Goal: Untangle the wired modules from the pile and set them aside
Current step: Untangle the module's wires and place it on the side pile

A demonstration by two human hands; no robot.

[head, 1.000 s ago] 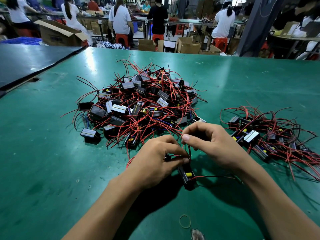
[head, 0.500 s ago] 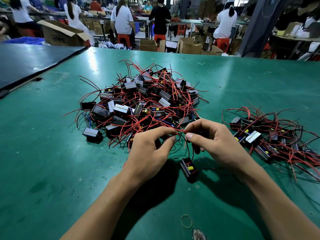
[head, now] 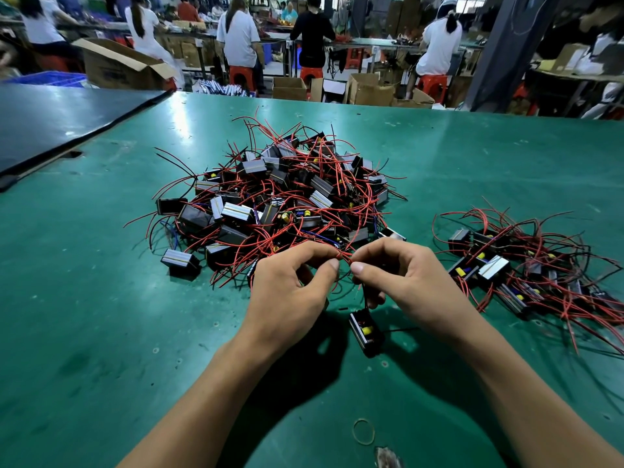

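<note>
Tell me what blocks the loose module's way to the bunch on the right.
Nothing on the table: bare mat lies between module and bunch. Only the right hand, pinching wires, hangs over it.

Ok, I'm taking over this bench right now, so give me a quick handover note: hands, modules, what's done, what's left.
Left hand and right hand each pinch tangled red wires at the near edge of the pile.
One black module sits just below the hands, its wires running up to them; not yet freed.
Done: a smaller batch lies set aside on the right of the green table.
Left: free this module, move it right, then work through the pile.
</note>
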